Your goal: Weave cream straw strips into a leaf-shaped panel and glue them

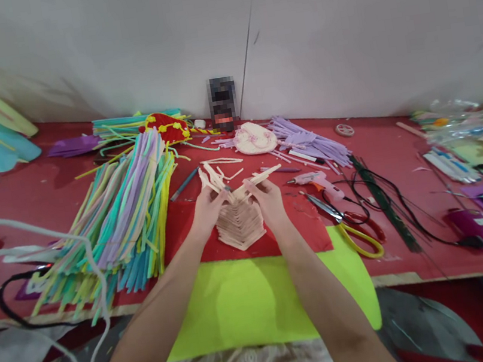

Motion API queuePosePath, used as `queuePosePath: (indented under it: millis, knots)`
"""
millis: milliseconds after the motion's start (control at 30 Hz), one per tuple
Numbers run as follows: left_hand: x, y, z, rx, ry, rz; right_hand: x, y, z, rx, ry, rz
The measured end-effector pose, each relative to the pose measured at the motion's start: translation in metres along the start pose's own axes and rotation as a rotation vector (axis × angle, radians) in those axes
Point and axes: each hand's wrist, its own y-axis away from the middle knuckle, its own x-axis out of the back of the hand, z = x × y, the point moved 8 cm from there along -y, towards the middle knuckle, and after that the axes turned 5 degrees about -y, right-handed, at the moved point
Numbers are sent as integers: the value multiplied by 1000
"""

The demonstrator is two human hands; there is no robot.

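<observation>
A beige piece of bent pipe cleaners (240,226), packed in V-shaped rows, lies on a red sheet (307,228) in front of me. My left hand (209,205) is closed at its upper left, fingers pinching beige stems that stick up past the fingertips. On the upper right, my right hand (267,196) pinches another beige strip pointing right. The thumbs almost meet over the top rows. Just beyond the hands are a few loose bent beige pipe cleaners (224,161). A pink glue gun (320,182) rests right of my right hand.
Left stands a big bundle of coloured pipe cleaners (122,205), with a white cable (92,258) near it. Scissors (359,239) and black wires lie right. Purple pipe cleaners (308,141) and a round cream piece (255,138) are behind. A yellow-green sheet (241,302) hangs over the front edge.
</observation>
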Motion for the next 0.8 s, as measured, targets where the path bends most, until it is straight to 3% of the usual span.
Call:
queuePosePath:
  millis: [200, 467, 567, 667, 800]
  knots:
    - [2, 1, -8, 83, 260, 39, 0, 0, 4, -50, -113, 12]
    - [13, -2, 2, -9, 148, 116, -1, 2, 2, -70, -69, 23]
    - [8, -3, 6, -32, 33, 34, -3, 3, 2, -66, -79, 3]
    - [-6, -3, 4, -31, -122, -138, 0, 1, 2, -41, -76, 26]
    - [-23, 4, -3, 45, -104, -345, 2, -2, 3, -17, -73, 11]
